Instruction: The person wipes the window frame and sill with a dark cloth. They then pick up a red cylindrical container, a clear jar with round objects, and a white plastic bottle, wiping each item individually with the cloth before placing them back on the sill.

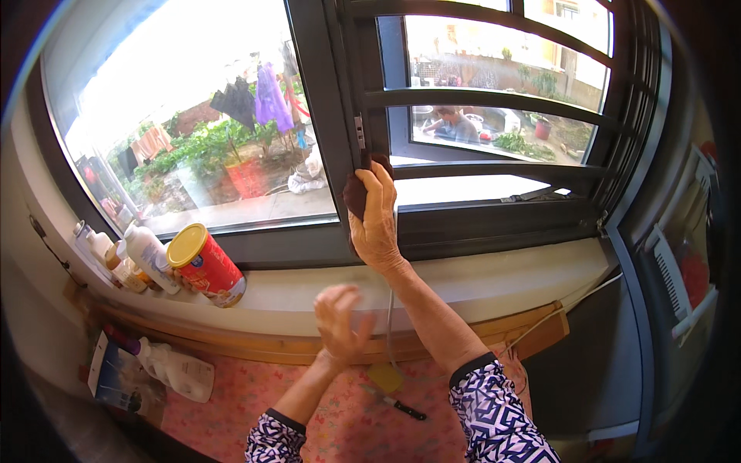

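Note:
My right hand (375, 214) grips a dark brown cloth (354, 194) and presses it against the upright bar of the dark window frame (324, 116). Just above the cloth, a metal latch (359, 132) is set in that bar. Lower and to the left, my left hand (341, 324) hangs in the air over the front of the pale windowsill (463, 278). It is blurred, with its fingers apart and nothing in them. Nearest to it on the sill is a red can with a yellow lid (206, 266).
Several bottles (145, 254) crowd the sill's left end. Below, a knife with a black handle (405, 408) lies on a pink patterned cover (336, 422) near a white jug (179, 370). A pale cable (390, 324) hangs over the sill. Outside, a person (454, 124) sits beyond the barred window.

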`<action>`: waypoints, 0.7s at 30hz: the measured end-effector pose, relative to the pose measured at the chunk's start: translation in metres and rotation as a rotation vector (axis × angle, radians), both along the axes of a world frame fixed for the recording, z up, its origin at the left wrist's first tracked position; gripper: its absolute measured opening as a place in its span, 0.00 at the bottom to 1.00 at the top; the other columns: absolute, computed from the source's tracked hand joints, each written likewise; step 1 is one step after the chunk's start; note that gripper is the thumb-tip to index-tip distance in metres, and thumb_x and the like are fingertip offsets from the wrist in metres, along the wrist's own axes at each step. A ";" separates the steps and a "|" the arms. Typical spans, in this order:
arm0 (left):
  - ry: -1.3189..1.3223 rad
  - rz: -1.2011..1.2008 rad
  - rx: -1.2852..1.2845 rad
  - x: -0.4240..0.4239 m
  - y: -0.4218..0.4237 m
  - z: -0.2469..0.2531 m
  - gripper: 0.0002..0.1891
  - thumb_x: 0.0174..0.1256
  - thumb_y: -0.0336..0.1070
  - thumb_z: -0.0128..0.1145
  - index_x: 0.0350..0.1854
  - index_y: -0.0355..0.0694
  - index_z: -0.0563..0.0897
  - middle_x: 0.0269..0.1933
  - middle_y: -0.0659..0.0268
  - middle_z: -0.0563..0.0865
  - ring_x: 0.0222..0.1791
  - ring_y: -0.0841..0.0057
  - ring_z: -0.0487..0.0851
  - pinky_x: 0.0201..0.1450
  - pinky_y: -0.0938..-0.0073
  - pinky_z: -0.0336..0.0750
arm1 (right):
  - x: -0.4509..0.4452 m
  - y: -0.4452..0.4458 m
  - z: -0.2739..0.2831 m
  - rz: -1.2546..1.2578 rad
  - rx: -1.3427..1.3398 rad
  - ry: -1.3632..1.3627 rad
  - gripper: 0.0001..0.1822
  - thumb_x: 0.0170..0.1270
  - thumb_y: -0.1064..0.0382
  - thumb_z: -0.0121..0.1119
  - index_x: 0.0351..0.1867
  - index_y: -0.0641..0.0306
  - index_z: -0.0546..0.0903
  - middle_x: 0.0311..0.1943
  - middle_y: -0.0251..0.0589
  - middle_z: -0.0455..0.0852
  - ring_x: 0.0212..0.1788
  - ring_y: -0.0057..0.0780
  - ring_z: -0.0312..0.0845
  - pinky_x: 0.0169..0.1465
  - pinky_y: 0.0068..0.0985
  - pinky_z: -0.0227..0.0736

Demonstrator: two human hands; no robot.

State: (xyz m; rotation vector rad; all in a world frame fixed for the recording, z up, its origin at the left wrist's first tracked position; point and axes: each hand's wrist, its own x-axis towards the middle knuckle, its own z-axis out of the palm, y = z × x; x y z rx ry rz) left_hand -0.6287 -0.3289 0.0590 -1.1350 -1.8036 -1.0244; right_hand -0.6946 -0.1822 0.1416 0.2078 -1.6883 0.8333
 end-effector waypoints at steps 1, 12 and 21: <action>-0.083 0.007 0.060 -0.009 -0.002 0.005 0.19 0.60 0.38 0.62 0.52 0.39 0.76 0.52 0.55 0.79 0.52 0.57 0.75 0.57 0.60 0.68 | 0.002 -0.004 -0.006 -0.020 0.000 -0.023 0.34 0.50 0.82 0.61 0.62 0.64 0.66 0.65 0.56 0.60 0.67 0.59 0.55 0.69 0.44 0.55; -0.704 -0.128 0.363 -0.049 0.035 -0.011 0.36 0.73 0.63 0.38 0.71 0.39 0.61 0.62 0.59 0.71 0.57 0.71 0.72 0.59 0.67 0.68 | 0.021 -0.023 -0.080 -0.140 -0.085 -0.350 0.30 0.52 0.77 0.61 0.59 0.64 0.68 0.61 0.66 0.61 0.63 0.64 0.59 0.65 0.47 0.61; -0.669 -0.146 0.092 -0.058 0.028 -0.011 0.42 0.68 0.68 0.38 0.74 0.40 0.58 0.66 0.56 0.69 0.61 0.63 0.73 0.62 0.62 0.68 | 0.058 -0.016 -0.058 -0.054 0.011 -0.387 0.15 0.55 0.70 0.62 0.45 0.61 0.74 0.46 0.51 0.74 0.50 0.50 0.72 0.52 0.39 0.72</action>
